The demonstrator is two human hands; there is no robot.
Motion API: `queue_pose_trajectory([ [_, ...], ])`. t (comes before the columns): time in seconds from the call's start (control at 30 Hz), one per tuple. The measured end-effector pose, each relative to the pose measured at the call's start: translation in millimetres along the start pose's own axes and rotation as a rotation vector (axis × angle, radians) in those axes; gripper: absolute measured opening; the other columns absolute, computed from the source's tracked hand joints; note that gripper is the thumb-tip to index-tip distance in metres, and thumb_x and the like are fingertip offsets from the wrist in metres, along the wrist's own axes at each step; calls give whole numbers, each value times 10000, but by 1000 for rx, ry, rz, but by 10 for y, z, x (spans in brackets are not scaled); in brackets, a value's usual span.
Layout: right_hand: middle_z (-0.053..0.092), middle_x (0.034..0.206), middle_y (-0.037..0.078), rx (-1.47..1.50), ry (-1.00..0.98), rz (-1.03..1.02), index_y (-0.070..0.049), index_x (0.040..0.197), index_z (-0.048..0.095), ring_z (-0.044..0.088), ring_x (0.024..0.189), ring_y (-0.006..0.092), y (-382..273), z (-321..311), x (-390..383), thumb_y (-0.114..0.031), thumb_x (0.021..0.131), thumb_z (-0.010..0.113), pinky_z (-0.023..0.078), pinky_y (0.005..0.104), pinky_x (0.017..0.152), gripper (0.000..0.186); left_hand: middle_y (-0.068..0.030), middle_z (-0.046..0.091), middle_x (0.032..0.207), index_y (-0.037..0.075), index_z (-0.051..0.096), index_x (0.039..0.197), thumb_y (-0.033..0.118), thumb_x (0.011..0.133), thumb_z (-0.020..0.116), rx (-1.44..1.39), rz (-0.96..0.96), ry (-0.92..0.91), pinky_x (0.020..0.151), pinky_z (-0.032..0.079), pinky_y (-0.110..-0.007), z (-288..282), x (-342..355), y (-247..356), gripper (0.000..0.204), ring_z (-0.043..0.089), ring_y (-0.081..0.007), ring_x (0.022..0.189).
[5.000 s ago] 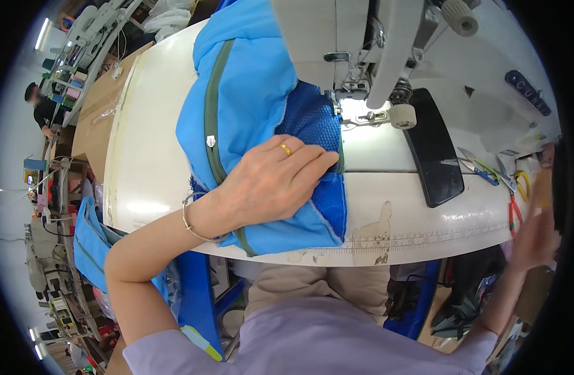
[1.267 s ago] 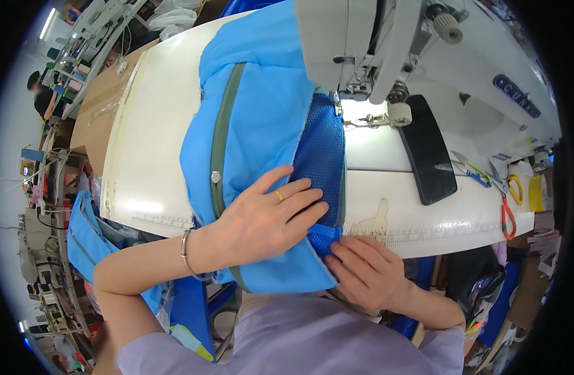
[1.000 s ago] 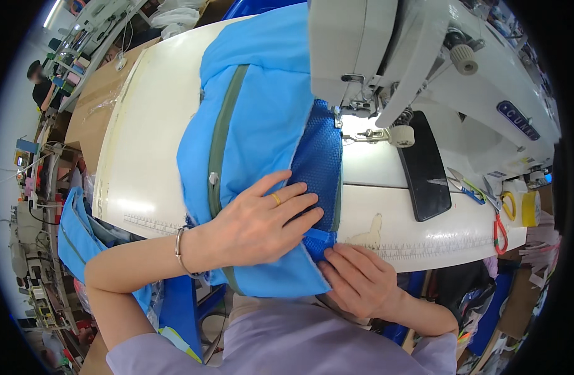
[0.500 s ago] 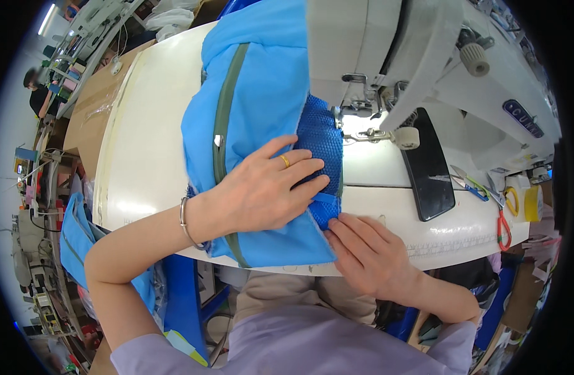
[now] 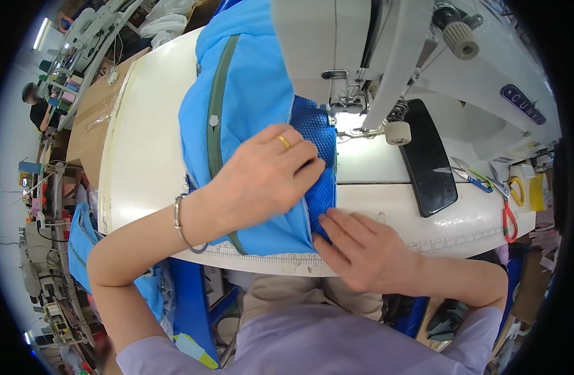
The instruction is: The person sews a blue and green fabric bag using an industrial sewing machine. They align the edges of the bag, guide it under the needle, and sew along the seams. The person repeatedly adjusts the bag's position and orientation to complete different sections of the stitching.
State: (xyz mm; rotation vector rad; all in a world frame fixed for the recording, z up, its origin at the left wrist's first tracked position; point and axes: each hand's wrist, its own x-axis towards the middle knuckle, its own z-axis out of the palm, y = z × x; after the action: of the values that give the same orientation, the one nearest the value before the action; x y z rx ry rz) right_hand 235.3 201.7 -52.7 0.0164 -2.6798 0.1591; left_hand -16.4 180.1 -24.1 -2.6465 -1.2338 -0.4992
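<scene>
A light blue fabric piece [image 5: 249, 81] with a green zipper [image 5: 217, 119] and a dark blue mesh panel [image 5: 318, 131] lies on the sewing table, the panel's upper end at the presser foot of the white sewing machine [image 5: 355, 106]. My left hand [image 5: 268, 175], wearing a gold ring, is curled on the cloth over the panel's left seam, fingertips gripping it just below the foot. My right hand [image 5: 362, 250] pinches the panel's lower corner near the table's front edge, thumb beneath the index finger. The underside of the cloth is hidden.
A black phone-like slab [image 5: 427, 162], scissors [image 5: 509, 219] and a yellow tape roll [image 5: 537, 192] lie on the right of the table [image 5: 137, 187]. More blue fabric [image 5: 80, 244] hangs at the left. Another person [image 5: 35, 106] works at far left near other machines and cardboard [image 5: 93, 131].
The fabric and both my hands have moved up toward the presser foot since a second ago. My left fingers have curled. Five seconds ago my right hand was away at the far right.
</scene>
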Motion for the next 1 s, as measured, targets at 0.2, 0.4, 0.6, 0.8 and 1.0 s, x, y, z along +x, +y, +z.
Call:
queue_pose_trajectory([
  [0.2, 725, 1039, 247, -92, 27, -72, 64, 1005, 750, 678, 1012, 346, 24, 34, 38, -201, 811, 649, 559, 356, 786, 344, -76, 677, 1009, 25, 749, 1022, 75, 732, 773, -39, -13, -46, 886, 561, -404, 32, 35, 25, 295, 650, -286, 943],
  [0.4, 724, 1033, 246, -94, 32, -81, 70, 1009, 747, 676, 1008, 337, 116, 75, 55, -187, 811, 656, 549, 344, 764, 337, -63, 696, 1002, 47, 764, 1025, 72, 786, 790, -230, -141, -234, 825, 548, -393, -116, 194, -106, 242, 659, -298, 933],
  [0.6, 722, 1031, 237, -79, 124, -85, 69, 1000, 743, 674, 1006, 339, 160, 175, 40, -183, 805, 659, 550, 350, 783, 330, -64, 692, 941, 58, 750, 950, 56, 752, 823, -300, -188, -138, 778, 546, -402, 14, 196, -203, 211, 665, -287, 874],
  [0.8, 719, 1043, 237, -10, 159, -51, 66, 1001, 737, 672, 1015, 340, 162, 207, -9, -185, 793, 658, 552, 363, 827, 336, -60, 681, 920, 51, 724, 941, 52, 725, 789, -53, -55, -18, 702, 573, -362, 144, 134, -114, 226, 661, -258, 884],
  [1.0, 714, 1045, 223, 41, 199, -10, 45, 1001, 730, 680, 1011, 329, 174, 211, -15, -165, 772, 677, 563, 369, 834, 316, -76, 678, 979, 18, 736, 1047, 64, 708, 727, -21, 77, -70, 740, 593, -352, 51, 105, -98, 343, 660, -242, 905],
])
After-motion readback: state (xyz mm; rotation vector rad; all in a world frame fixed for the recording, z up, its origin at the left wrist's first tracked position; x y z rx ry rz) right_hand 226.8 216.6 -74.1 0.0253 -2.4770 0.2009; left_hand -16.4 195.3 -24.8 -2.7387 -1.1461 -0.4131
